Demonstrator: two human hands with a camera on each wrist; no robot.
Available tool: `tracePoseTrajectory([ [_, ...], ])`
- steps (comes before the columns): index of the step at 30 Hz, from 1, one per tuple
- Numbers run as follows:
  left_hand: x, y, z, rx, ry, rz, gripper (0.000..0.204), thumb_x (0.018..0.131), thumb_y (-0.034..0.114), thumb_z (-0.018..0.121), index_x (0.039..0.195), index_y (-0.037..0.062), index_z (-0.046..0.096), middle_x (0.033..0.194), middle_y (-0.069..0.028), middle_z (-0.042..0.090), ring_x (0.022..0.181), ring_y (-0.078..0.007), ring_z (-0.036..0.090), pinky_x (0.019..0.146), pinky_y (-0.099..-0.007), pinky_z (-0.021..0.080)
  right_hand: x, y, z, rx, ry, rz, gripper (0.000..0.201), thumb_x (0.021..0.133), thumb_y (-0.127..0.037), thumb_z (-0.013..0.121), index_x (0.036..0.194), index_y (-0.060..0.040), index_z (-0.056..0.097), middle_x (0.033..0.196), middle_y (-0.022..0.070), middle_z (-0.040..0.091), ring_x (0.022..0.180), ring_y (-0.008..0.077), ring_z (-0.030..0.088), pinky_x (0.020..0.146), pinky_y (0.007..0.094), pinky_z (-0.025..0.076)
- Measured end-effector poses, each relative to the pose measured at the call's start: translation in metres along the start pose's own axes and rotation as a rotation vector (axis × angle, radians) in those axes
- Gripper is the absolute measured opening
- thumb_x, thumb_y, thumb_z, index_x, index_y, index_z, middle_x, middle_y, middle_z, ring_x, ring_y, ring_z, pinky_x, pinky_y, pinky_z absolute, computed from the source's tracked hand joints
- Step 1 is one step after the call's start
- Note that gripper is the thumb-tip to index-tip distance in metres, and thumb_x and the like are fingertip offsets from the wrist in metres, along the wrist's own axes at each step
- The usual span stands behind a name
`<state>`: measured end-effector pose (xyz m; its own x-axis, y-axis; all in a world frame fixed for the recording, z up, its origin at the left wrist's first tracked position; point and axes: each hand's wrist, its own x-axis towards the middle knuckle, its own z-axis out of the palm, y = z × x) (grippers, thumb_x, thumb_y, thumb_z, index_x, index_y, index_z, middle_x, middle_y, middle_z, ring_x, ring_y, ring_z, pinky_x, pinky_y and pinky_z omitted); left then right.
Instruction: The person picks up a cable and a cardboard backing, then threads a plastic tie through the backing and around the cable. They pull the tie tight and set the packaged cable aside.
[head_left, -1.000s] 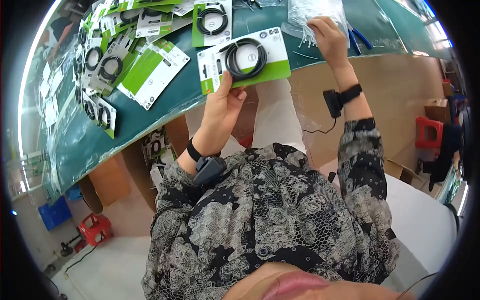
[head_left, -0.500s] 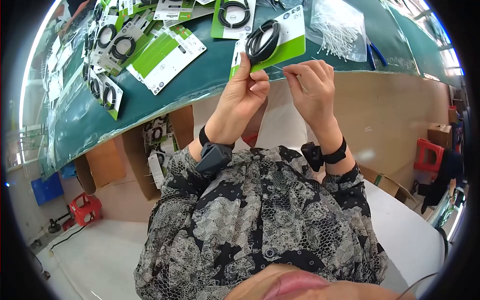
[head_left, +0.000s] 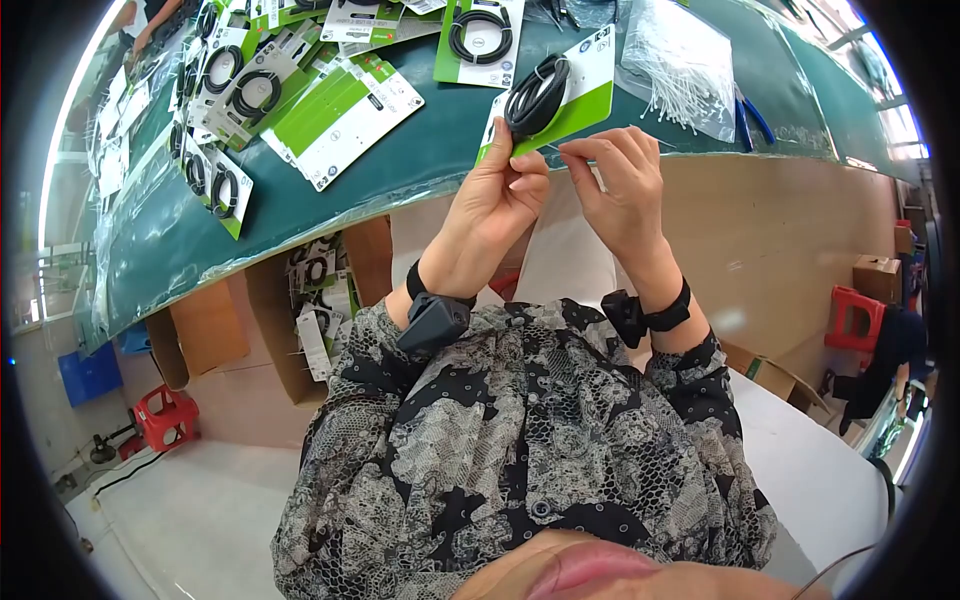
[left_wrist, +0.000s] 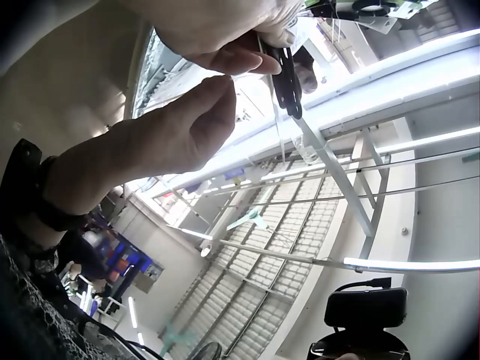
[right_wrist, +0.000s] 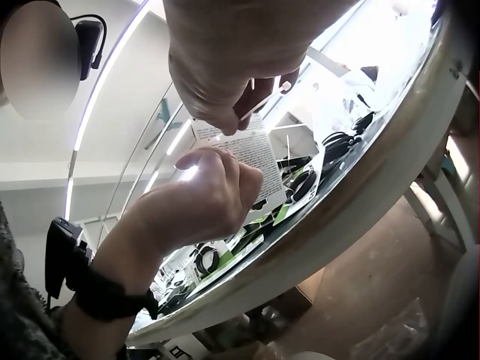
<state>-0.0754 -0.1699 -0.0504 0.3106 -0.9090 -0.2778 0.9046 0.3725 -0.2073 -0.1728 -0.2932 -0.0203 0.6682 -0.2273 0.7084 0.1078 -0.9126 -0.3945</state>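
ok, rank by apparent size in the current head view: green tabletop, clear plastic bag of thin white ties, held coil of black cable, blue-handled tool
1. Green tabletop
2. Clear plastic bag
3. Coil of black cable; its real rank is unsure, since it's held up
4. Blue-handled tool

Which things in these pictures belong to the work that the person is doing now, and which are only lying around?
Seem part of the work:
carded cable in the left hand
white tie pinched by the right hand
bagged white ties
blue-handled tool, perhaps

Seem only lying around:
red stool at the right
brown box near that stool
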Motion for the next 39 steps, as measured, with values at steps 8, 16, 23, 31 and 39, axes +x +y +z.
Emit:
tracePoseTrajectory([
  [8, 0.002, -0.012, -0.007, 0.243, 0.07, 0.094, 0.033, 0.082, 0.031, 0.064, 0.106, 0.0106, 0.054, 0.093, -0.0051, 0.061, 0.077, -0.0165, 0.06, 0.055, -0.0216, 0.047, -0.003, -0.002, 0.016, 0.299, -0.048, 0.354, 0.017, 0.073, 0.001, 0.066, 0.089, -0.0044, 0.062, 0.079, 0.0052, 0.062, 0.083, 0.0196, 0.058, 0.075, 0.0298, 0.044],
  [16, 0.0, -0.013, -0.008, 0.47, 0.159, 0.224, 0.04, 0.084, 0.031, 0.062, 0.115, 0.0107, 0.049, 0.102, -0.0081, 0.061, 0.092, -0.0247, 0.062, 0.069, -0.0295, 0.053, -0.012, 0.012, 0.011, 0.571, -0.045, 0.605, 0.022, 0.08, 0.0, 0.061, 0.102, -0.0012, 0.057, 0.095, 0.0059, 0.062, 0.095, 0.0172, 0.057, 0.085, 0.0294, 0.043],
  [23, -0.002, -0.005, -0.009, 0.61, 0.011, 0.464, 0.035, 0.086, 0.025, 0.06, 0.116, 0.0099, 0.049, 0.105, -0.0057, 0.06, 0.093, -0.0215, 0.061, 0.073, -0.0293, 0.052, -0.007, 0.003, -0.023, -0.182, 0.085, -0.187, 0.022, 0.074, -0.003, 0.063, 0.095, -0.0095, 0.063, 0.092, 0.0024, 0.057, 0.084, 0.0191, 0.053, 0.078, 0.0345, 0.04],
  [31, -0.006, -0.019, -0.006, 0.672, -0.103, 0.623, 0.033, 0.089, 0.023, 0.058, 0.117, 0.0093, 0.049, 0.106, -0.0046, 0.06, 0.095, -0.0182, 0.06, 0.079, -0.03, 0.05, 0.001, -0.012, 0.005, -0.24, 0.037, -0.337, 0.021, 0.07, -0.011, 0.058, 0.09, -0.0128, 0.065, 0.088, -0.0032, 0.055, 0.081, 0.0175, 0.05, 0.079, 0.0336, 0.036],
  [39, -0.007, -0.007, -0.008, 0.699, -0.294, 0.597, 0.033, 0.087, 0.019, 0.06, 0.116, 0.0071, 0.05, 0.108, -0.0058, 0.06, 0.094, -0.0197, 0.061, 0.083, -0.0347, 0.051, 0.003, -0.011, -0.006, 0.042, 0.022, -0.423, 0.02, 0.069, -0.001, 0.061, 0.086, -0.0094, 0.06, 0.101, 0.0019, 0.06, 0.078, 0.0187, 0.055, 0.076, 0.0338, 0.039],
])
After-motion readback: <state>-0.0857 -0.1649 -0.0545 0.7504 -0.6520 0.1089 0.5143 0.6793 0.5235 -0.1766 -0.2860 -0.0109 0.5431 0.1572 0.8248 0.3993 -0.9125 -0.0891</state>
